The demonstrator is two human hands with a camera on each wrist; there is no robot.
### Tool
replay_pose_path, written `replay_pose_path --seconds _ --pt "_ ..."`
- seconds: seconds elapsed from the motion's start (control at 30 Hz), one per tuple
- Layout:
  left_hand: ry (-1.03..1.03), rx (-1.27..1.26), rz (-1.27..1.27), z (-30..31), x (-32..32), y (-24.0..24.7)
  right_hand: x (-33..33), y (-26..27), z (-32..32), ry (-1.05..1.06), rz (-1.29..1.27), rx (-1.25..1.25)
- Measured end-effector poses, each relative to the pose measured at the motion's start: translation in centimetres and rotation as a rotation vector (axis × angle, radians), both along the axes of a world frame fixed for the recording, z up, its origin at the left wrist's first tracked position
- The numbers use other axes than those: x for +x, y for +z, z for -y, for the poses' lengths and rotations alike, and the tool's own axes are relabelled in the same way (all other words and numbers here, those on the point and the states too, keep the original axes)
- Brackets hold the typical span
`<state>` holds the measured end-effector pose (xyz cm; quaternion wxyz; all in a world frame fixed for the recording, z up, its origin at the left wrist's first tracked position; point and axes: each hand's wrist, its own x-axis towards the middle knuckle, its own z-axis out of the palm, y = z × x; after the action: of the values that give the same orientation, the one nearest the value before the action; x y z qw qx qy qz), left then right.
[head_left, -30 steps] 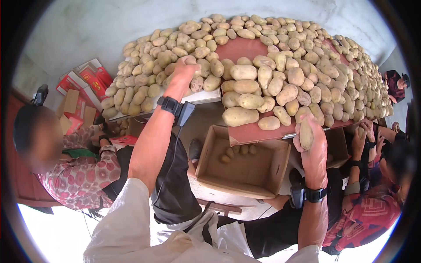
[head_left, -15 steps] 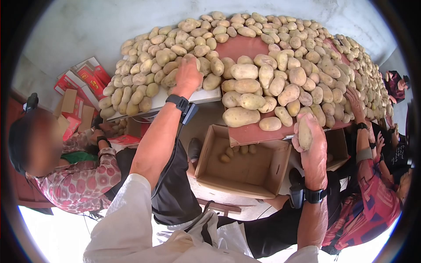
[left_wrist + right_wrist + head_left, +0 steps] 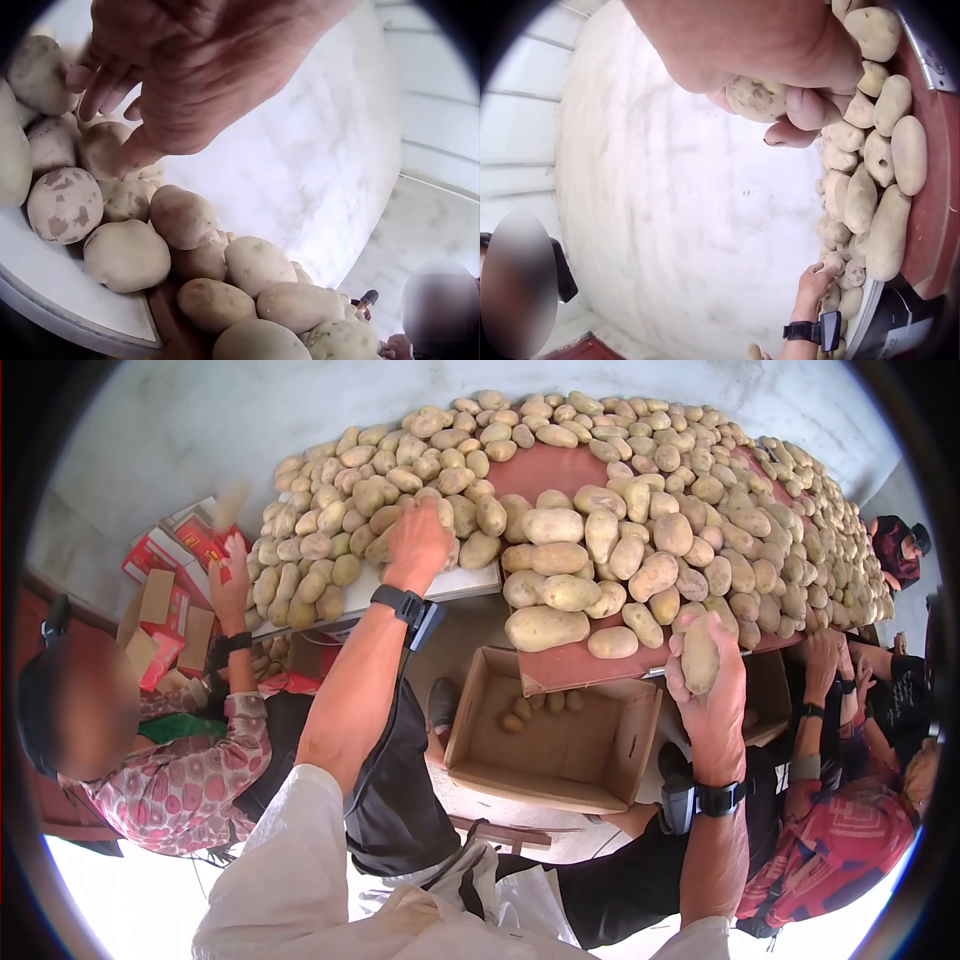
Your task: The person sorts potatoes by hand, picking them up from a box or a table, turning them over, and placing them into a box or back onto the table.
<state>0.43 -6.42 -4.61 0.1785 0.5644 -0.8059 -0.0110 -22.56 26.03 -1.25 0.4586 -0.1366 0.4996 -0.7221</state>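
My left hand (image 3: 420, 545) is over the near edge of the potato pile (image 3: 560, 525) at the left. Seen in the left wrist view, the thumb of that hand (image 3: 202, 82) touches a potato (image 3: 103, 148), and its other fingers extend loosely above it. Held upright in my right hand (image 3: 712, 695) is an oblong potato (image 3: 700, 658), in front of the red tabletop (image 3: 570, 668). The right wrist view shows fingers (image 3: 810, 111) curled round this potato (image 3: 756, 99), which has brown patches.
Below the table edge stands a cardboard box (image 3: 550, 765) with several small potatoes in it. A person in a patterned shirt (image 3: 185, 770) sits at the left by red cartons (image 3: 165, 560); other people sit at the right, one in a red shirt (image 3: 845, 840).
My left hand has shifted slightly over the pile; my right hand keeps its potato. The person at the left has raised a hand towards the cartons, with a blurred object above it.
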Motion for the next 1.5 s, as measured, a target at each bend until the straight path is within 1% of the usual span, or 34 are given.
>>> replay_pose_path --seconds 0.17,0.23,0.47,0.63,0.67,0.73,0.77,0.83,0.87,0.9,0.93,0.97,1.0,1.03,1.07,1.13,1.17,1.2,1.23,1.27,1.33,1.37,1.43,1.47,1.5 --pt "-0.063 -0.037 0.01 -1.9 -0.5 0.8 -0.3 -0.2 0.1 -0.011 0.026 -0.042" --pt "-0.174 -0.098 -0.119 -2.0 -0.5 0.2 -0.1 -0.1 0.1 0.017 0.015 -0.064" --pt "-0.27 -0.139 -0.231 -3.2 -2.1 0.5 0.4 0.7 0.3 -0.008 -0.007 -0.034" --pt "-0.419 -0.204 -0.334 -4.9 -3.8 0.9 0.3 0.2 0.9 0.029 0.013 -0.04" --pt "-0.423 -0.202 -0.336 -5.3 -4.2 1.1 0.4 0.3 1.1 0.025 0.012 -0.038" --pt "-0.512 -0.169 -0.422 -6.2 -4.8 1.3 0.5 0.3 1.5 0.061 0.034 -0.003" --pt "-0.516 -0.164 -0.424 -6.8 -5.1 1.7 0.3 0.2 1.7 0.09 0.053 -0.007" --pt "-0.625 -0.095 -0.502 -8.2 -5.6 2.3 0.9 0.0 3.0 0.036 0.07 -0.002" --pt "-0.64 -0.082 -0.506 -9.0 -5.9 2.6 0.9 -0.3 3.5 -0.014 0.084 -0.003" --pt "-0.735 0.01 -0.593 -9.7 -6.2 2.8 0.5 -0.5 3.7 0.05 0.106 -0.05" --pt "-0.826 0.102 -0.677 -10.4 -6.4 3.1 0.7 -0.7 4.2 0.036 0.104 -0.044" --pt "-0.886 0.178 -0.674 -11.0 -6.6 3.2 1.1 -0.8 4.7 0.068 -0.113 -0.081" --pt "-0.896 0.187 -0.676 -11.7 -6.7 3.4 1.2 -0.9 5.1 0.101 -0.331 -0.117" --pt "-0.947 0.25 -0.646 -12.4 -6.9 3.6 0.8 -1.1 5.2 0.162 -0.234 -0.172" --pt "-0.994 0.311 -0.615 -12.9 -7.0 3.6 0.8 -0.8 5.5 0.156 -0.235 -0.17" --pt "-1.002 0.353 -0.572 -13.5 -7.3 3.2 1.4 0.0 6.4 0.098 0.243 -0.329" --pt "-1.008 0.265 -0.536 -13.7 -7.5 2.8 1.2 -0.5 6.8 0.183 0.125 -0.343" --pt "-1.01 0.176 -0.498 -13.8 -7.7 2.6 1.1 -0.8 6.8 0.184 0.126 -0.342" --pt "-0.972 0.228 -0.477 -13.8 -7.8 2.4 1.2 -0.9 6.8 0.171 0.148 -0.313" --pt "-0.969 0.226 -0.477 -13.8 -8.0 2.4 1.4 -0.6 6.9 0.158 0.17 -0.285" --pt "-0.868 0.303 -0.506 -13.7 -8.1 2.1 1.4 -0.8 6.8 0.175 0.16 -0.295" --pt "-0.865 0.302 -0.507 -13.7 -8.1 1.9 1.3 -0.9 6.7 0.189 0.15 -0.304" --pt "-0.868 0.221 -0.507 -13.5 -8.2 1.8 1.3 -0.9 6.7 0.196 0.14 -0.312" --pt "-0.866 0.219 -0.506 -13.5 -8.2 1.8 1.3 -0.9 6.6 0.199 0.13 -0.32" --pt "-0.838 0.27 -0.509 -13.6 -8.2 2.0 1.3 -0.9 6.6 0.202 0.131 -0.321"
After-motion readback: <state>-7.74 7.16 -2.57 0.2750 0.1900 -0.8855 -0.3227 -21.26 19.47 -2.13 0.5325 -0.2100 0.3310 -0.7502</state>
